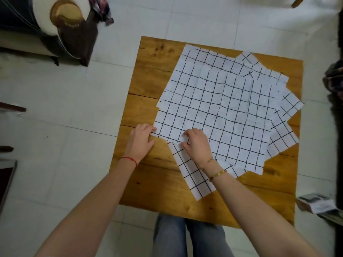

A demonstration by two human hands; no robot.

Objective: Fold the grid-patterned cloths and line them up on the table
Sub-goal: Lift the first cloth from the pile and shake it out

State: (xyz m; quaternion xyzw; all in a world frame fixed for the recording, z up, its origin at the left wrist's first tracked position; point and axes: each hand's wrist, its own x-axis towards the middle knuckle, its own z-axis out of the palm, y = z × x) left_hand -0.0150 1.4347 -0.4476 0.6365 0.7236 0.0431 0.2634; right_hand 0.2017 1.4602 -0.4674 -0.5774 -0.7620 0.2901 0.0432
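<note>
Both hands' fingers pinch grid cloths (213,108) on wooden table (148,75), tiled floor (55,108) around.

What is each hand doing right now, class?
Left hand: pinches the near-left corner of the top cloth.
Right hand: fingers curled, gripping the same cloth's near edge.

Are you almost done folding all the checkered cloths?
Not nearly. None looks folded or lined up yet: the cloths lie flat in a fanned, overlapping pile on the wooden table. The left hand and right hand have a grip on the top cloth's near corner. All the folding and lining up is left.
</note>
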